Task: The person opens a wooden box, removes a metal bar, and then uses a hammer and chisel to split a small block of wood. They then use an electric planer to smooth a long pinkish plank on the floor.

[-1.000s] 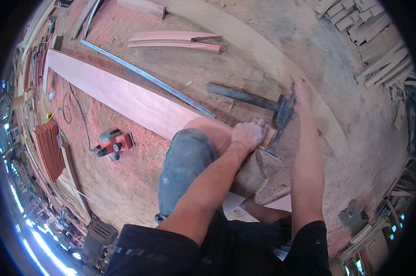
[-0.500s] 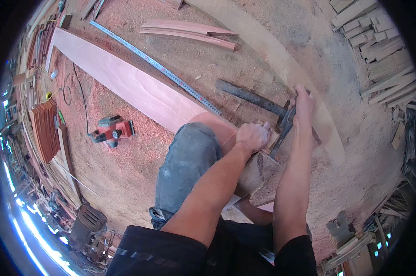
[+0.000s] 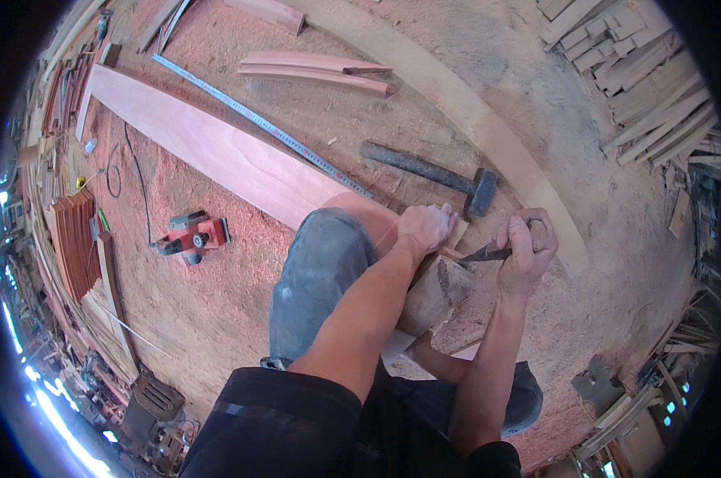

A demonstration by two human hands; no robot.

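A long pink-toned board (image 3: 241, 159) runs from the far left toward me, its near end by a rough wood block (image 3: 436, 295). My left hand (image 3: 426, 227) is closed over a small pale piece of wood (image 3: 459, 233) at that end; its fingers partly hide the piece. Just to the right, my right hand (image 3: 528, 251) grips a narrow dark tool (image 3: 486, 254) that looks like a chisel, its tip pointing left at the wood. Beyond both hands lies a hammer (image 3: 481, 191) with a dark handle. My knee (image 3: 324, 255) rests against the board.
A measuring rule (image 3: 257, 119) lies along the board's far edge. Pink offcuts (image 3: 312, 70) and a long curved plank (image 3: 488, 119) lie beyond. A red electric planer (image 3: 191, 237) sits among shavings at left. Stacked timber (image 3: 615, 48) stands at far right.
My right hand has come down and toward me, turning the dark tool from upright across the hammer's head to sideways at the wood. The hammer now shows fully. My left hand keeps its place.
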